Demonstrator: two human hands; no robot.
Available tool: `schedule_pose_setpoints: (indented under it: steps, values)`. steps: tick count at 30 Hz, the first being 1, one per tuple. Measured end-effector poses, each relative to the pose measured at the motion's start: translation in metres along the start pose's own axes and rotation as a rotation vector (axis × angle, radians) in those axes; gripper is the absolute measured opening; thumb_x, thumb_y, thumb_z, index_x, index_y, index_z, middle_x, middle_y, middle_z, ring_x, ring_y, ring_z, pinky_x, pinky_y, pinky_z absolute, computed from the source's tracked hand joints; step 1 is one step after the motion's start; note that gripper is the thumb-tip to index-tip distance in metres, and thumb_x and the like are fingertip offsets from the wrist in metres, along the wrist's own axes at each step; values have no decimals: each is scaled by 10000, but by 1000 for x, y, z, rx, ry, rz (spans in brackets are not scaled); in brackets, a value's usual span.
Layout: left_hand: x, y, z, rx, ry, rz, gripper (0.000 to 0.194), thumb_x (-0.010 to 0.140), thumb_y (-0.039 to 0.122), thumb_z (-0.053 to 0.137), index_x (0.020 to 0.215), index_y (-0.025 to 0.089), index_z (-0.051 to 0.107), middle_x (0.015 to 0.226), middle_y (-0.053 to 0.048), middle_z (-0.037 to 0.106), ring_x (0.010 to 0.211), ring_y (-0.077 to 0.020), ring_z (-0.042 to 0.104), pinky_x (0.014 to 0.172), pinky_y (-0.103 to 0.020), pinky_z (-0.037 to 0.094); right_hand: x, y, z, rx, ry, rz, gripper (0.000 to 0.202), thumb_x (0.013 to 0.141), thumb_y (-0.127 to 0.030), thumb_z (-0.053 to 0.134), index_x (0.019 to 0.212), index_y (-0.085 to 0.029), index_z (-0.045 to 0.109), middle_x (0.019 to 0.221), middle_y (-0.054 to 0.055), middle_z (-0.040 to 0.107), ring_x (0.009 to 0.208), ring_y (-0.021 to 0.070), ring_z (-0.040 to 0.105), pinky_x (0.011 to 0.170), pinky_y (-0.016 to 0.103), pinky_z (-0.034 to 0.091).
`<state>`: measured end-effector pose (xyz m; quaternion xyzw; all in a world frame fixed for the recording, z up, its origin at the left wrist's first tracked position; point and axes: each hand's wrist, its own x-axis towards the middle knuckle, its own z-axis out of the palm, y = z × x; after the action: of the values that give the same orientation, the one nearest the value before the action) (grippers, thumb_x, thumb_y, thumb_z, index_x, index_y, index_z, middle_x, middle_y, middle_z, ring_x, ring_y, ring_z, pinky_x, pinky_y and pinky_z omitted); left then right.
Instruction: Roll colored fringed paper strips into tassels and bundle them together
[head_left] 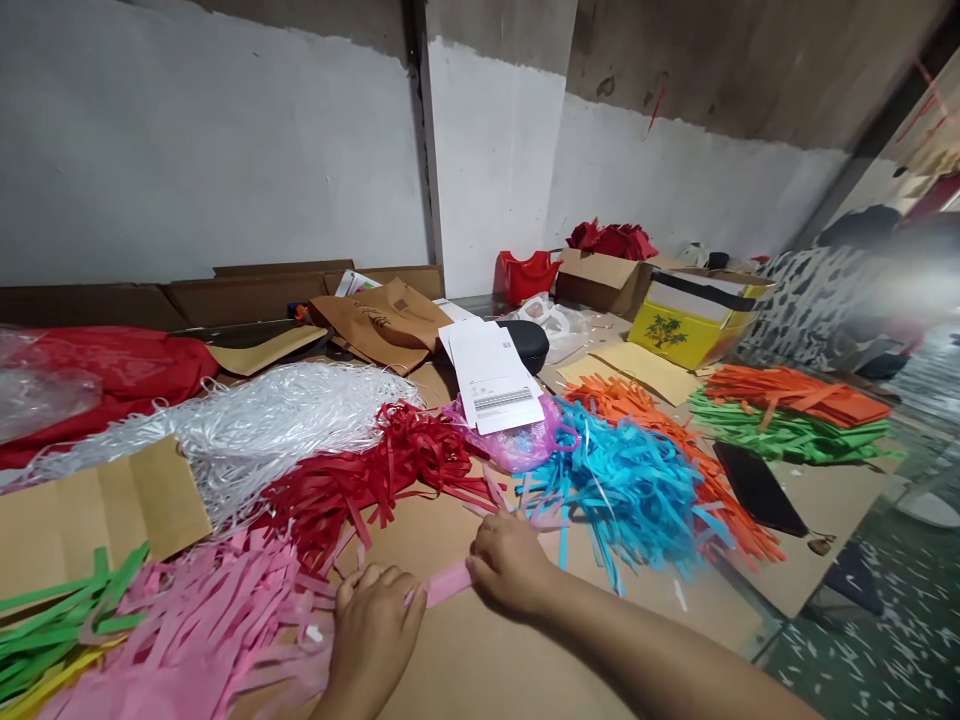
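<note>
A pink fringed strip (pixel 448 585) stretches between my two hands, low over the brown cardboard (pixel 465 650). My left hand (pixel 379 625) is closed on one end of it, and my right hand (pixel 510 560) is closed on the other. Pink fringe spills out past the fingers of both hands. To the left of my left hand lies a heap of pink fringe (pixel 195 620). Beyond the hands are a dark red fringe bundle (pixel 375 460) and a blue fringe bundle (pixel 622 480). The fingertips of both hands are partly hidden.
White shredded strands (pixel 300 420) lie at the left. White papers (pixel 495 370) rest on a pink plastic bag (pixel 517 445). Orange fringe (pixel 802 395), green fringe (pixel 795 435) and a black phone (pixel 759 487) are at the right. A yellow box (pixel 679 330) stands behind them.
</note>
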<state>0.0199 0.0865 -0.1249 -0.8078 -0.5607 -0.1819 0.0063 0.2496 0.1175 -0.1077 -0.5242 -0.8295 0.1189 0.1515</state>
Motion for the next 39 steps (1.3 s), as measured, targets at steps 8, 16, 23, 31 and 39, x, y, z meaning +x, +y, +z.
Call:
schedule_pose_setpoints:
  steps: [8,16,23,31,39]
  values:
    - [1,5,-4,50,72,9,203,949,254,548,819,220,700,826,-33,726,864,-246,611,882,-450,331,1,1,0,32,9,9,121,893,-284,683,856,-176,725,910,60,698,881,222,606,785,363,352]
    - [0,21,-23,13,137,173,266,799,91,566,858,298,723,892,15,735,956,-257,616,1048,-514,292,-6,10,-22,-20,53,-470,144,950,-356,675,1050,-259,710,1226,12,708,1283,257,499,1121,487,221]
    - [-2,29,-14,57,187,140,176,863,124,559,851,211,712,885,-40,720,990,-292,609,1074,-575,297,2,5,-21,10,102,-398,139,938,-326,692,1045,-240,716,1157,26,728,1171,245,558,1070,461,297]
    - [-7,22,-10,51,219,143,158,875,130,586,836,219,711,873,-27,726,1006,-264,618,1120,-537,277,0,0,-1,-129,47,-447,191,1016,-228,563,909,-211,721,879,48,737,977,235,566,1061,482,269]
    - [-2,5,-19,-7,152,148,188,916,177,553,796,250,678,839,1,695,926,-240,597,1038,-504,312,5,26,-2,75,42,-199,155,850,-362,817,789,-229,765,840,-22,761,867,164,642,820,317,358]
